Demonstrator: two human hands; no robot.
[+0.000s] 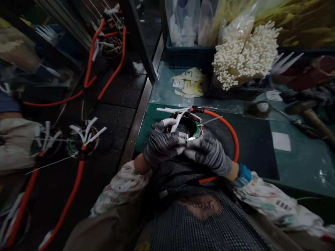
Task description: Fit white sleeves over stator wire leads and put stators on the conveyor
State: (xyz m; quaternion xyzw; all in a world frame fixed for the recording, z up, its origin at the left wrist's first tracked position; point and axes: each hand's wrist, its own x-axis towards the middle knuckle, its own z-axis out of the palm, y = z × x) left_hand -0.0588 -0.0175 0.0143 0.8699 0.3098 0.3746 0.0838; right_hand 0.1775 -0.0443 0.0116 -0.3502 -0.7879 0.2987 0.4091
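Observation:
A ring-shaped motor stator (199,129) lies on the bench before me, with white sleeves (178,120) on its leads and a thick orange cable (232,134) curving round to the right. My left hand (164,141), in a grey striped glove with white fingertips, is closed at the stator's near left rim. Gloved the same way, my right hand (210,153) pinches at the near rim, its fingertips close to the left ones. Whatever small piece sits between the fingertips is too small to name. A thin pale strand (211,121) sticks out from the stator's right side.
More stators (95,139) with orange cables sit on the dark roller conveyor (123,116) at left, beside another person's sleeve (15,143). Behind the work are pale cut pieces (192,83), a bundle of white-tipped strands (246,55) and a teal bin (188,52). A hammer (314,115) lies at right.

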